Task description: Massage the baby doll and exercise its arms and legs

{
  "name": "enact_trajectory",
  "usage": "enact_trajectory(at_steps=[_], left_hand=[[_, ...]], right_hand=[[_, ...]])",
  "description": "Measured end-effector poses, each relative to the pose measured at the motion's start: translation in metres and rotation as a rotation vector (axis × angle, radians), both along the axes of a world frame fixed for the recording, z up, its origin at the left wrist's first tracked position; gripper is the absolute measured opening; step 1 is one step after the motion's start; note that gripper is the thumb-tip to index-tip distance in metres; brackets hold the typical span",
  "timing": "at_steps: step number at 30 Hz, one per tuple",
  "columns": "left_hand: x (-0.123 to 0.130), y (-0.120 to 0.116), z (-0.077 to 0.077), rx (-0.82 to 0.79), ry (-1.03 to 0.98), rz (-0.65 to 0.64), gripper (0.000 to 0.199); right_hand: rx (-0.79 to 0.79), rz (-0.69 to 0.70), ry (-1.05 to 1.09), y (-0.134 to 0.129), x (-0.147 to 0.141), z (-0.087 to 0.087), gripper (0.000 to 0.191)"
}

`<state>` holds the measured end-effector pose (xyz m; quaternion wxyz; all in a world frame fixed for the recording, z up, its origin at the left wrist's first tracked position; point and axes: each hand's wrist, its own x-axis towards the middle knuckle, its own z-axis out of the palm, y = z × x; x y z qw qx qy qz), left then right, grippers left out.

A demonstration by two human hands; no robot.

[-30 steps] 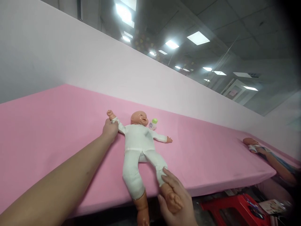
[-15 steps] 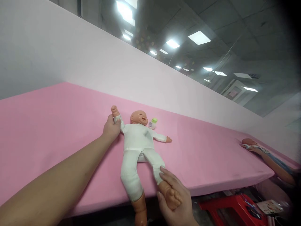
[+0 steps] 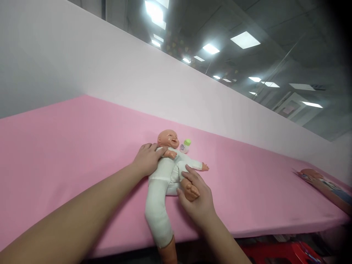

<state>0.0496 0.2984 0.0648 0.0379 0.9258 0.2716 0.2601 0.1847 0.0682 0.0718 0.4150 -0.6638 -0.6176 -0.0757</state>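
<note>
A baby doll (image 3: 161,189) in a white suit lies on its back on the pink padded table, its head toward the wall. My left hand (image 3: 150,158) is closed on the doll's arm on the left and holds it bent across the chest. In my right hand (image 3: 199,194) is the doll's lower leg on the right, raised and bent toward the belly, the bare foot showing. The doll's other leg runs straight over the table's front edge. A small bottle (image 3: 186,146) with a green cap lies beside the doll's head.
The pink table (image 3: 110,128) runs along a white wall (image 3: 118,69) with glass above. At far right a person's arm (image 3: 327,192) reaches to another doll (image 3: 310,173). A red stool (image 3: 275,253) stands below the front edge.
The doll's left-side arm went from stretched out and up to folded over the chest with my left hand. My right hand pushed the leg from straight to bent toward the belly.
</note>
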Motion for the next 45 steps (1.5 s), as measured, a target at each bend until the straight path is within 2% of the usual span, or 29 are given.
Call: enact_trajectory(at_steps=[5, 10, 18, 21, 24, 26, 28, 32, 35, 38, 42, 45], left_hand=[[0.001, 0.002, -0.005, -0.028, 0.002, -0.05, 0.049], [0.0, 0.003, -0.007, -0.092, -0.036, -0.027, 0.052], [-0.003, 0.017, -0.003, -0.421, -0.342, 0.021, 0.049], [-0.006, 0.028, -0.005, -0.592, -0.493, 0.096, 0.043], [-0.01, 0.04, -0.008, -0.779, -0.595, 0.283, 0.036], [-0.012, 0.047, -0.01, -0.841, -0.636, 0.379, 0.03], [-0.014, 0.052, -0.011, -0.87, -0.659, 0.421, 0.026], [-0.014, 0.054, -0.011, -0.895, -0.676, 0.428, 0.024], [-0.014, 0.053, -0.01, -0.885, -0.675, 0.429, 0.024], [-0.013, 0.051, -0.008, -0.899, -0.675, 0.427, 0.025], [-0.014, 0.05, -0.006, -0.918, -0.681, 0.429, 0.028], [-0.017, 0.049, -0.006, -0.873, -0.638, 0.42, 0.031]], right_hand=[[-0.166, -0.019, -0.03, 0.022, -0.01, 0.0, 0.047], [-0.211, -0.023, -0.015, 0.033, -0.01, 0.004, 0.044], [-0.223, -0.042, 0.07, 0.026, 0.002, 0.007, 0.046], [-0.175, -0.054, 0.076, 0.015, -0.005, 0.007, 0.045], [-0.138, -0.065, 0.065, -0.005, -0.016, 0.008, 0.045], [-0.14, -0.072, 0.055, -0.023, -0.021, 0.008, 0.046], [-0.158, -0.06, 0.05, -0.044, -0.023, 0.008, 0.047], [-0.203, 0.008, 0.046, -0.084, -0.023, -0.003, 0.054], [-0.217, 0.043, 0.036, -0.102, -0.025, -0.016, 0.061], [-0.249, 0.046, -0.009, -0.107, -0.034, -0.021, 0.067], [-0.281, 0.004, -0.066, -0.102, -0.045, -0.015, 0.068], [-0.234, 0.008, -0.025, -0.103, -0.045, -0.012, 0.063]])
